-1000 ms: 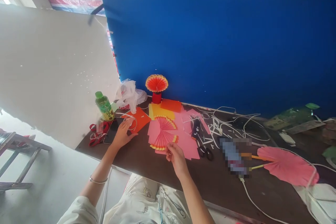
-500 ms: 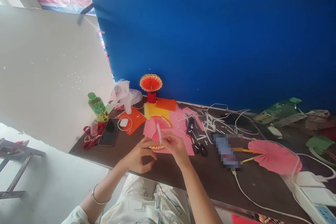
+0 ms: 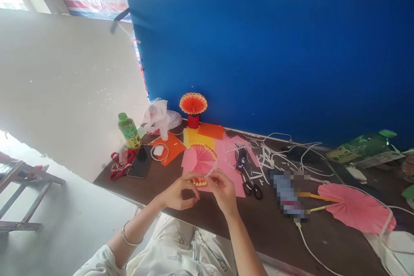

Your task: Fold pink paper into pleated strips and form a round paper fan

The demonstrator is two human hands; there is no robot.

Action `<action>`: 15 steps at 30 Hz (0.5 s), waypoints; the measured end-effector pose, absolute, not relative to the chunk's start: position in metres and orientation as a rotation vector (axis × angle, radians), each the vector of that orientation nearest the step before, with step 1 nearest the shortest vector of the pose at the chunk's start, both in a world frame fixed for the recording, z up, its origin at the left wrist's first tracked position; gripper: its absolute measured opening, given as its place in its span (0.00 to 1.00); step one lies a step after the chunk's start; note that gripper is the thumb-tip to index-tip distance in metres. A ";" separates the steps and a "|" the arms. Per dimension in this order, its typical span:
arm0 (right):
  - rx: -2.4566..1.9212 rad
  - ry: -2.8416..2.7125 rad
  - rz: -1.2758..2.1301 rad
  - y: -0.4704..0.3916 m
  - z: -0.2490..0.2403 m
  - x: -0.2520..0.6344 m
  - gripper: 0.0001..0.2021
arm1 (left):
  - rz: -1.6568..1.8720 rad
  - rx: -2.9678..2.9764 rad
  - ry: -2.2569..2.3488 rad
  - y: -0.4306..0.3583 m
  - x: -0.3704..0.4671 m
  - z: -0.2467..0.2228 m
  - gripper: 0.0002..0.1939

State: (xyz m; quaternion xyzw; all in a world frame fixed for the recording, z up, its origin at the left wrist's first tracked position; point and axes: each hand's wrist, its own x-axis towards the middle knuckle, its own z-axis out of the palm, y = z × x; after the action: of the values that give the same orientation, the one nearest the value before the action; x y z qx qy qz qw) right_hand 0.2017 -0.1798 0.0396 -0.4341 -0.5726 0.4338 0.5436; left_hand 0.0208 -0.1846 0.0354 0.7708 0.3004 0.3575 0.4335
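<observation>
A pleated pink paper fan with a yellow edge [image 3: 203, 158] is spread in front of me over pink paper sheets [image 3: 237, 183]. Its near, yellow-and-red pleated end [image 3: 198, 180] lies between my hands. My left hand [image 3: 179, 192] grips that end from the left, thumb and fingers curled round in a loop. My right hand [image 3: 224, 190] is closed at the fan's right side, its fingertips pinching a thin white strip [image 3: 212, 167] that curves up from them. The fingertips partly cover the fan's lower end.
A finished round fan [image 3: 193, 103] stands in a red holder at the back. Black scissors [image 3: 252, 189], white paper scraps [image 3: 257, 176] and cables lie to the right. A phone [image 3: 140, 162], green bottle [image 3: 129, 131] and orange paper [image 3: 170, 148] are left. A pink fan [image 3: 359, 209] lies far right.
The white strip, upright before the fan earlier, now bends to the right near my right fingertips. My right hand has lowered slightly. The whole view has shifted, moving the table's things rightward.
</observation>
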 end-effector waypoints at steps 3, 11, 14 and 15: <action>-1.045 -1.282 0.879 -0.183 0.034 0.198 0.05 | 0.910 1.544 0.757 -0.173 0.021 0.027 0.08; -1.186 -0.948 0.772 -0.199 0.015 0.226 0.11 | 0.845 1.547 1.587 -0.092 0.042 0.008 0.13; -1.242 -0.882 0.762 -0.208 0.008 0.241 0.14 | 0.573 1.796 1.757 -0.073 0.060 0.009 0.18; -1.259 -0.862 0.758 -0.211 0.007 0.246 0.14 | 0.460 1.869 1.772 -0.069 0.065 0.008 0.20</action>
State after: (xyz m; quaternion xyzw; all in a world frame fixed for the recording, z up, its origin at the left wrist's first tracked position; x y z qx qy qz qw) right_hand 0.2456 -0.2112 0.0068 -0.5561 -0.3806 0.3346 0.6588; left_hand 0.0651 -0.0694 0.0085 0.6900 0.6540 0.1698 0.2596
